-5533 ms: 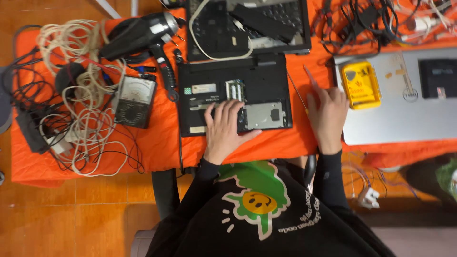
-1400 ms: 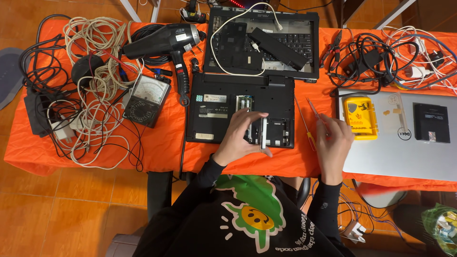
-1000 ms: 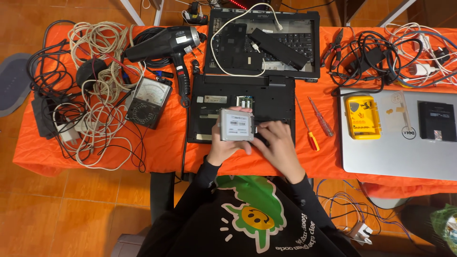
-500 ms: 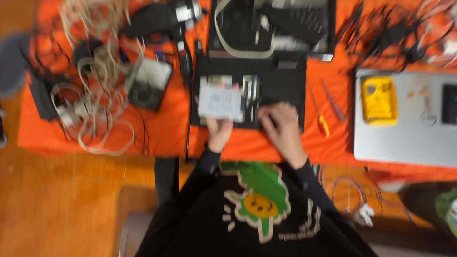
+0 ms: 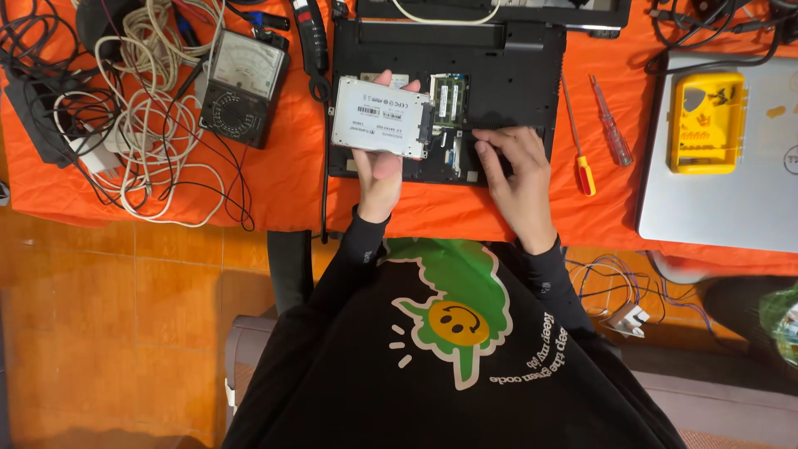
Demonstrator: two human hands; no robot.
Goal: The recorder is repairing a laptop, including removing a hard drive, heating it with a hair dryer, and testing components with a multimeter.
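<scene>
silver drive gripped by left hand, right hand spread on black laptop.

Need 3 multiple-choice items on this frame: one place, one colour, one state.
1. Where is the yellow case?
A. On the silver laptop
B. On the floor
C. On the meter

2. What colour is the table cloth?
A. Blue
B. Orange
C. White

3. What is the left hand doing?
A. Resting empty
B. Gripping a cable
C. Holding up a flat white drive

Answers: 1 A, the case lies on the closed silver lid. 2 B, orange cloth shows around every item. 3 C, the drive sits in the left hand above the open black laptop; the right hand rests on that laptop.
</scene>
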